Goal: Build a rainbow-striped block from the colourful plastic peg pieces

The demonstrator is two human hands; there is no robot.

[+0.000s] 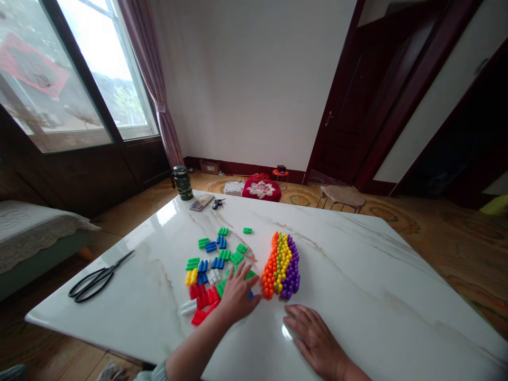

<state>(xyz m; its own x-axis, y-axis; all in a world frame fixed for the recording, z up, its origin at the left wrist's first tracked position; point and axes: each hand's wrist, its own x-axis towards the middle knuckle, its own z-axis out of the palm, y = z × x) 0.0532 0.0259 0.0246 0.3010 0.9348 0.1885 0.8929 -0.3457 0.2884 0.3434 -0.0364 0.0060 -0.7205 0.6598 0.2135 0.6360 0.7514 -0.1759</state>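
- Bench point(377, 291): white, marbled; blocks and beads both lie on it, between the left and right edges.
- Blocks point(202, 299): left of the beads, loosely spread, with red ones on the near-edge side and green and blue mostly toward the far edge. The gaps probably leave room for fingers to get between.
- Beads point(293, 270): one tight patch in bands, orange on the left-edge side, then olive, yellow and purple. Packed so, they would seem less apt to roll, and the colours read apart.
- Left hand point(238, 291): palm down over green and blue blocks, fingers spread, touching or just above them. No grip visible; underside hidden, so I cannot tell about contact there.
- Right hand point(315, 338): near-edge side of the beads, just apart from them; fingers loosely extended, holding nothing visible, perhaps resting for support.
- Scissors point(105, 272): by the left edge, tips toward the far edge, apparently out of the way.
- Flask point(182, 184), phone point(202, 201), keys point(217, 203): grouped by the far-left corner, likely for clearance.
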